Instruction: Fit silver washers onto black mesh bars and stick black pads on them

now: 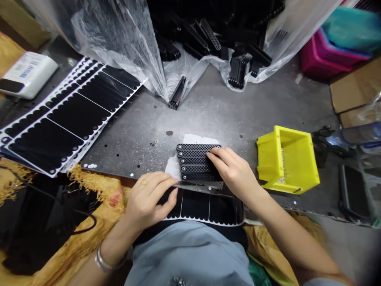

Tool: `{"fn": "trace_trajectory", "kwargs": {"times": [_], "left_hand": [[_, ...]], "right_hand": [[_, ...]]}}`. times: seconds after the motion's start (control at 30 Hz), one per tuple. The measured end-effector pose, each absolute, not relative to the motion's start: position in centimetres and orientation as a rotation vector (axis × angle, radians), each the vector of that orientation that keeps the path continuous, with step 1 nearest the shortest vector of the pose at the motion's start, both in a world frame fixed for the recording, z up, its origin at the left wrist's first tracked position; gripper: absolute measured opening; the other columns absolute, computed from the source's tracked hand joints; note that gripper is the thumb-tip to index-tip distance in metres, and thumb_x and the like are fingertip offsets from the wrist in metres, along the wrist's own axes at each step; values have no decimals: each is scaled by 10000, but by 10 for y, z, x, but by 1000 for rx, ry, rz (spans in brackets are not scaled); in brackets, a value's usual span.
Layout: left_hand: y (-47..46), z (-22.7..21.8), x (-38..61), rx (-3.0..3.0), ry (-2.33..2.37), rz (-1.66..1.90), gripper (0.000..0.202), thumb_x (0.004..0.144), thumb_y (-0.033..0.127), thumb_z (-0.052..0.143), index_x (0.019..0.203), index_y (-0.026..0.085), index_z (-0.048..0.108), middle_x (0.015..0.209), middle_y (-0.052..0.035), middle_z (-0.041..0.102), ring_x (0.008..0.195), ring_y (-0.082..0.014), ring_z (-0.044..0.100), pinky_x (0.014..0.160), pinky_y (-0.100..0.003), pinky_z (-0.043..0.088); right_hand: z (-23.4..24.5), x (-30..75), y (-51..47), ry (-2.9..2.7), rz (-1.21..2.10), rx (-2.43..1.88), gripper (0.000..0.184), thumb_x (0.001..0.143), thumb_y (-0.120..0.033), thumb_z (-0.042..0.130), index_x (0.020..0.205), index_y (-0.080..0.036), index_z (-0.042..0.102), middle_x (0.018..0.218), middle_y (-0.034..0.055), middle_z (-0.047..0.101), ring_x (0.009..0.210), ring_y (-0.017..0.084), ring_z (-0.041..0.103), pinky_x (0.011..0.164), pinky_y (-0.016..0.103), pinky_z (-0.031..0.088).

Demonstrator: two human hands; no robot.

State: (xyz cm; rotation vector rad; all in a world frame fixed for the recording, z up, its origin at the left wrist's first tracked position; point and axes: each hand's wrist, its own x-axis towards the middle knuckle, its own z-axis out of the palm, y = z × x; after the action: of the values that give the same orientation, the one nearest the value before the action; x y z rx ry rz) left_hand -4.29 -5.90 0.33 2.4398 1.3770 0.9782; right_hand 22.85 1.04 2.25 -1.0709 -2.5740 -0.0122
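Observation:
Several black textured plastic strips [195,161] lie side by side in a row on a white patch of the bench, a small metal-looking dot at their left ends. My right hand [235,171] rests its stretched fingertips on their right part; its thumb is hidden. Left of the strips, near the bench edge, is my left hand [151,196], thumb and fingers apart with nothing visible between them. Below both hands, a black sticker sheet [195,206] with a white scalloped border lies across my lap, its left end partly behind my left hand.
More black sticker sheets [80,111] are stacked at left beside a white device [28,75]. A yellow bin [300,159] with small shiny pieces stands right. At the back, a clear plastic bag [119,43] spills black plastic parts [237,72]. A phone [355,192] lies far right.

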Motion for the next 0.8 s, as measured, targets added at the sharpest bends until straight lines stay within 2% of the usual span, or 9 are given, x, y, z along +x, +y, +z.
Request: {"fn": "trace_trajectory", "kwargs": {"times": [0.1, 0.17, 0.27, 0.33, 0.4, 0.5, 0.6, 0.7, 0.8], "left_hand": [[-87, -3, -47, 2178, 1418, 861, 103, 972, 138, 608, 923, 192, 680, 858, -12, 761, 790, -145, 715, 769, -265, 545], [-102, -14, -40, 2178, 1365, 667, 167, 1014, 212, 577, 1124, 207, 702, 1052, -30, 796, 950, -167, 748, 872, -284, 567], [-106, -42, -9, 2243, 1221, 418, 444, 1031, 357, 573, 1451, 213, 554, 1392, -91, 698, 1276, -255, 661, 1099, -422, 507], [-98, -62, 17, 2227, 1258, 303, 548, 1007, 442, 611, 1479, 180, 515, 1424, -142, 664, 1319, -312, 622, 1120, -495, 477], [-87, -74, 37, 2223, 1284, 247, 527, 996, 432, 639, 1437, 162, 540, 1349, -160, 695, 1243, -322, 657, 1060, -493, 500], [-83, -62, 47, 2265, 1232, 236, 372, 999, 373, 650, 1302, 161, 613, 1199, -129, 742, 1093, -297, 697, 947, -432, 520], [-96, -22, 36, 2338, 1038, 263, 126, 1046, 313, 573, 1094, 224, 648, 980, -20, 742, 882, -219, 672, 786, -339, 469], [-113, 19, 16, 2455, 879, 370, 162, 1085, 245, 468, 1052, 238, 627, 856, 17, 691, 754, -180, 596, 697, -316, 378], [-119, 39, -10, 2534, 1058, 435, 205, 1086, 195, 422, 1053, 232, 621, 837, 12, 672, 729, -184, 554, 691, -331, 332]], "right_hand": [[32, 254, 1, -2394, -89, -1113, 292, 1001, -79, 567, 1240, -181, 700, 1103, 118, 729, 980, 224, 694, 831, 365, 611], [42, 285, -7, -2141, -274, -1273, 357, 933, -60, 665, 1238, -236, 722, 1115, 98, 726, 1028, 239, 700, 896, 393, 594], [53, 339, -20, -1904, -486, -1467, 366, 881, -41, 703, 1177, -247, 767, 1115, 99, 753, 1043, 264, 722, 932, 419, 582], [56, 364, -33, -1921, -468, -1538, 329, 890, -53, 687, 1156, -227, 775, 1203, 125, 749, 1072, 280, 724, 948, 438, 582], [58, 371, -52, -1911, -393, -1575, 327, 889, -59, 691, 1159, -226, 771, 1281, 129, 725, 1128, 289, 706, 985, 460, 571], [60, 353, -84, -1922, -113, -1517, 372, 902, -63, 682, 1206, -267, 748, 1265, 88, 720, 1154, 254, 688, 1015, 440, 552], [57, 326, -106, -2203, 450, -1351, 425, 963, -174, 667, 1373, -285, 648, 1347, 82, 680, 1253, 235, 640, 1045, 416, 532], [50, 319, -111, -2441, 877, -1207, 514, 963, -372, 718, 1449, -296, 569, 1378, 72, 670, 1321, 245, 593, 1134, 473, 448], [48, 332, -110, -2463, 997, -1284, 328, 993, -389, 680, 1309, -304, 651, 1137, 20, 742, 1107, 210, 667, 1158, 510, 372]]}}
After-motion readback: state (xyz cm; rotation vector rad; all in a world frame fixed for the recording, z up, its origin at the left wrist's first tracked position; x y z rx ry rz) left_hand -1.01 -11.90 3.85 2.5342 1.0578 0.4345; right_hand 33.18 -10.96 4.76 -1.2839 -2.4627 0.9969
